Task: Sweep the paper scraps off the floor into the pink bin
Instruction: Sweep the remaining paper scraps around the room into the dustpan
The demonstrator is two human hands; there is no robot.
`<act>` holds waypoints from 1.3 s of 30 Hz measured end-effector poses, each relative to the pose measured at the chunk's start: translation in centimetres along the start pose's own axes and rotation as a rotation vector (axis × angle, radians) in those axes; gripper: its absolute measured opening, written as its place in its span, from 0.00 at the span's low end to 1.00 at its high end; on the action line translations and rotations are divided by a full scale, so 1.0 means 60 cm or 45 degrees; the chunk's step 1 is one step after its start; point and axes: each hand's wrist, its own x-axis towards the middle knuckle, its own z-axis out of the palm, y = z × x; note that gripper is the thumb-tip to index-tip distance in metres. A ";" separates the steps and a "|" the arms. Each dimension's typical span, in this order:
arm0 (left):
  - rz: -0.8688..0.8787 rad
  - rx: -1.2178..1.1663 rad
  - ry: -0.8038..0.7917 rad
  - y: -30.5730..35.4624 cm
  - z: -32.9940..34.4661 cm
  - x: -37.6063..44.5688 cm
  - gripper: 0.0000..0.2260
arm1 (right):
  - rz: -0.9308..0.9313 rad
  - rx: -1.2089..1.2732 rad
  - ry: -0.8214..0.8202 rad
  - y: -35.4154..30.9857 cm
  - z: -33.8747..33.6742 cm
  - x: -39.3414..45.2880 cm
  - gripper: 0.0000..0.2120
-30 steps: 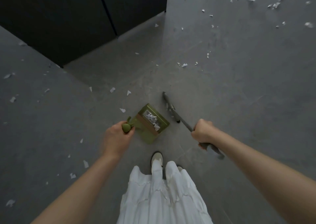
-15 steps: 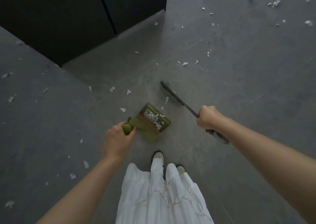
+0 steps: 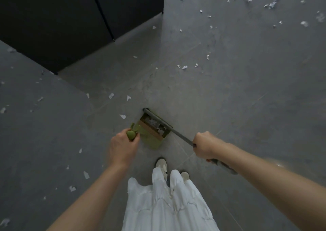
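Note:
A green dustpan [image 3: 153,140] stands on the grey floor just ahead of my feet, with white paper scraps [image 3: 155,124] inside its mouth. My left hand [image 3: 123,147] is shut on the dustpan's green handle top. My right hand [image 3: 205,145] is shut on the grey broom [image 3: 178,134], whose head lies across the dustpan's open mouth. Loose paper scraps [image 3: 123,116] lie on the floor around, several close to the left of the dustpan and more at the far right [image 3: 272,3]. No pink bin is in view.
A dark cabinet or wall [image 3: 70,19] fills the upper left, its corner reaching the floor. My white skirt [image 3: 167,204] and white shoes [image 3: 161,163] are directly below the dustpan. More scraps dot the floor at the left [image 3: 86,175].
The broom head swung out away from the dustpan, then came back in and now rests across the dustpan's mouth. My left hand and the dustpan stayed nearly still.

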 end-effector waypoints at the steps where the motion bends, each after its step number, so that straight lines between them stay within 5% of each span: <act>1: 0.000 -0.009 0.005 -0.001 0.001 0.000 0.09 | -0.001 0.018 0.000 0.001 0.002 -0.005 0.08; 19: -0.085 -0.166 0.119 0.155 0.019 0.041 0.11 | 0.099 0.545 0.204 0.128 -0.118 -0.031 0.11; 39: -0.141 -0.259 0.243 0.396 0.139 0.174 0.11 | 0.114 0.764 0.255 0.323 -0.414 0.210 0.11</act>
